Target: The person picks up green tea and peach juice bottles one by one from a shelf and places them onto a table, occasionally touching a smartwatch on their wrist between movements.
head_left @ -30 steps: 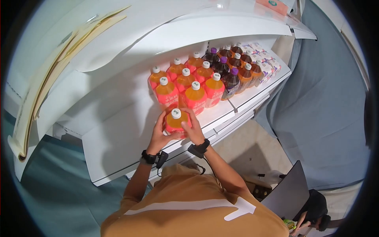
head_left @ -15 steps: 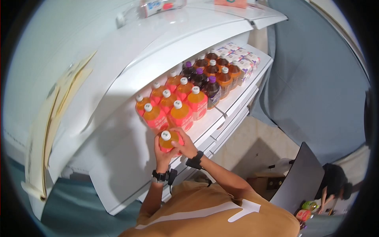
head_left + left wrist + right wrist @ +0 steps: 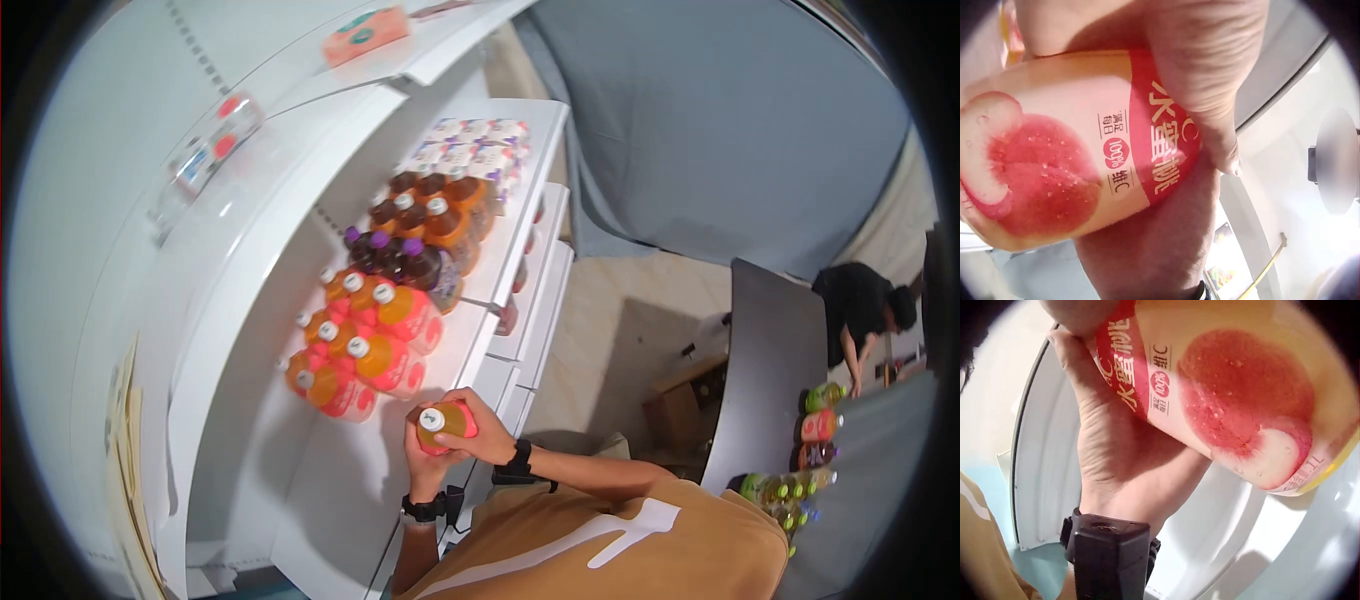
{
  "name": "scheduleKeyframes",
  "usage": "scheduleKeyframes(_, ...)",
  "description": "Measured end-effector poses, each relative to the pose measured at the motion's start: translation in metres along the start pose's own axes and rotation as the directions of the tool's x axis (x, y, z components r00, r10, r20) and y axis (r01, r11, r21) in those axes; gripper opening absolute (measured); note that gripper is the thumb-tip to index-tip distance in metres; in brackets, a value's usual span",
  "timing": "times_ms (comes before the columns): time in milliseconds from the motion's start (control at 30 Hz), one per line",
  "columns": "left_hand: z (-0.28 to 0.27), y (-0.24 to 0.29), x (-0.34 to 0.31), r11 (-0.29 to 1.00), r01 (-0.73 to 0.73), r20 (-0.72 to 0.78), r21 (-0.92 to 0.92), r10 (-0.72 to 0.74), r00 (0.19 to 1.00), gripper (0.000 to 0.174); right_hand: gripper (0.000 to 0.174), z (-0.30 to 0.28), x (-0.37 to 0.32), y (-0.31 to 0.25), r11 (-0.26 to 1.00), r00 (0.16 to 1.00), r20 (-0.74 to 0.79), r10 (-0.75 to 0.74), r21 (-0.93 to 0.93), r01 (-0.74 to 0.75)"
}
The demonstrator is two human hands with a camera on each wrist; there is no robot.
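Both hands hold one peach juice bottle (image 3: 436,424) with a white cap, orange juice and a pink label, in front of the shelf edge. My left hand (image 3: 424,470) grips it from the near left side. From the right, my right hand (image 3: 482,432) wraps round it, thumb across its front. Large peach pictures on the label (image 3: 1047,169) fill much of the left wrist view, and the label (image 3: 1241,394) shows in the right wrist view too. Grouped peach juice bottles (image 3: 385,360) stand on the shelf just beyond the hands.
Purple-capped dark bottles (image 3: 415,265), amber bottles (image 3: 455,225) and white patterned packs (image 3: 480,150) stand farther along the white shelf (image 3: 465,350). A clear bottle (image 3: 215,150) lies on top. At right, several bottles (image 3: 790,490) stand by a dark panel (image 3: 765,370), near another person (image 3: 860,310).
The head view has swung to the right, bringing more of the dark panel and the bottles beside it into view. Both hands keep hold of the same peach juice bottle.
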State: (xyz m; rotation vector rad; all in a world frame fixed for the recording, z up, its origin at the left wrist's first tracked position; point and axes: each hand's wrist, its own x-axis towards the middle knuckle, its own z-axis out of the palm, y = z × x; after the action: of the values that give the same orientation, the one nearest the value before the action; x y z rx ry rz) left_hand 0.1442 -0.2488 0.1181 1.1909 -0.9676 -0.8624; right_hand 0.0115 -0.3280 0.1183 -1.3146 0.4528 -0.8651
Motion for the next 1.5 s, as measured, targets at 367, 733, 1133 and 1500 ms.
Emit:
scheduleKeyframes(367,0.202,-0.030,0.055,0.972,0.104,0.650,0.212,-0.220,0.728,0.093,0.053,-0.186,-0.093,-0.048,0.995,0.825,-0.563,-0.050,-0.102,-0.009)
scheduleKeyframes(733,0.472,-0.088,0.028,0.936,0.068,0.921,0.345,-0.352,0.165,0.075,0.061,-0.341,-0.273,-0.117,0.822,0.370,-0.897,-0.242,-0.392,-0.414)
scheduleKeyframes(1133,0.667,-0.174,-0.079,0.944,-0.273,0.863,0.187,-0.291,-0.414,0.074,0.074,-0.379,-0.422,-0.068,0.788,-0.137,-0.988,-0.065,0.034,-0.615)
scheduleKeyframes(1500,0.735,-0.225,-0.121,0.933,-0.360,0.693,-0.024,-0.244,-0.679,0.078,0.051,-0.401,-0.454,-0.074,0.701,-0.344,-0.931,0.118,0.324,-0.635)
